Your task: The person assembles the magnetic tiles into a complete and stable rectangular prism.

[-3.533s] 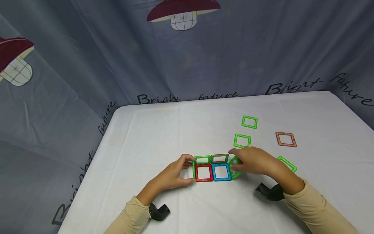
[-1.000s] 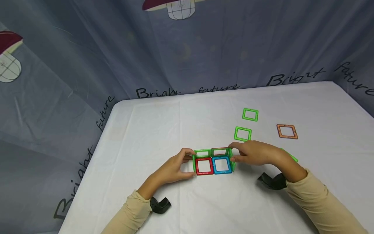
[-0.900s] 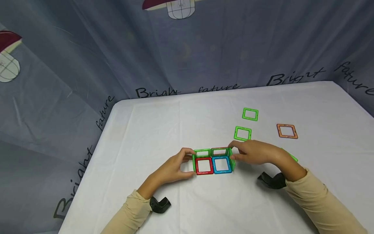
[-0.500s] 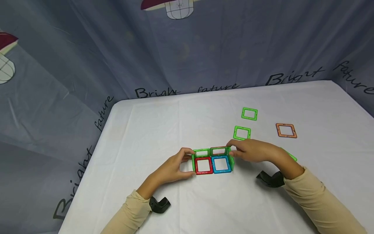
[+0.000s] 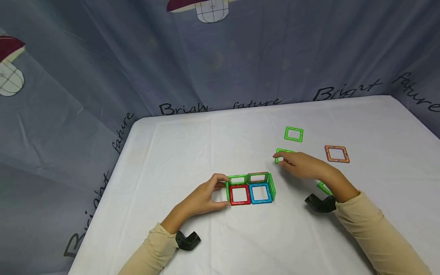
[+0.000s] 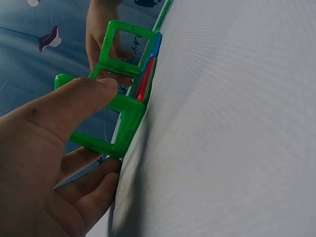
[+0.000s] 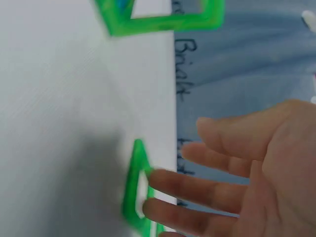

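Observation:
Magnetic tiles form an open-topped structure on the white table. Its base is a red tile (image 5: 240,203) beside a blue tile (image 5: 262,201). Green tiles stand upright at the back, left and right; one at the back has a red top edge. My left hand (image 5: 203,201) holds the left green tile (image 6: 129,121), thumb on one side in the left wrist view, fingers on the other. My right hand (image 5: 304,165) hovers over a loose green tile (image 5: 286,150), fingers apart and holding nothing. In the right wrist view its fingers (image 7: 197,190) overlap that tile.
Another green tile (image 5: 294,128) lies farther back, with an orange tile (image 5: 337,147) to its right. Close to my right wrist lies one more green tile (image 5: 322,186), partly covered by the forearm. A grey printed curtain (image 5: 240,68) hangs behind the table (image 5: 178,152).
My right hand tilted the right green tile upright against the structure, then let go and moved back and right to the loose green tile. The left hand kept its hold.

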{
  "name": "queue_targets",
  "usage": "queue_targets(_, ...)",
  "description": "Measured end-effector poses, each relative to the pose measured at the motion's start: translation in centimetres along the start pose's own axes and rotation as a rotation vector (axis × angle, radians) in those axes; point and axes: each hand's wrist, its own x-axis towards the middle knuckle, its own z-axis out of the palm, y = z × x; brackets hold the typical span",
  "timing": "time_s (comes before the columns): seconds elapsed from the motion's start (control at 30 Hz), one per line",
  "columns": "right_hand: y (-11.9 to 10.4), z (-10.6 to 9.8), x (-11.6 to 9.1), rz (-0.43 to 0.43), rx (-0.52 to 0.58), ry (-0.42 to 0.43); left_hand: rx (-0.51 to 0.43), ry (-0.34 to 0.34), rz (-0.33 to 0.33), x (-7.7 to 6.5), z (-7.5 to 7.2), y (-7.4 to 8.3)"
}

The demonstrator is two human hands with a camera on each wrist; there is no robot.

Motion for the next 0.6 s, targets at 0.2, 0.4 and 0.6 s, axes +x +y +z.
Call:
queue_targets(0.2, 1.8, 0.4, 0.9, 0.065, -0.090, 0.123, -0.006, 0.001, 0.003, -0.1, -0.1, 0.2)
queue_targets(0.4, 2.5, 0.7, 1.5, 0.129, -0.176, 0.145, -0.006, 0.009, 0.015, -0.1, -0.2, 0.1)
queue_targets(0.6, 2.6, 1.0, 1.8, 0.167, -0.208, 0.121, -0.007, 0.003, 0.016, -0.1, -0.2, 0.1)
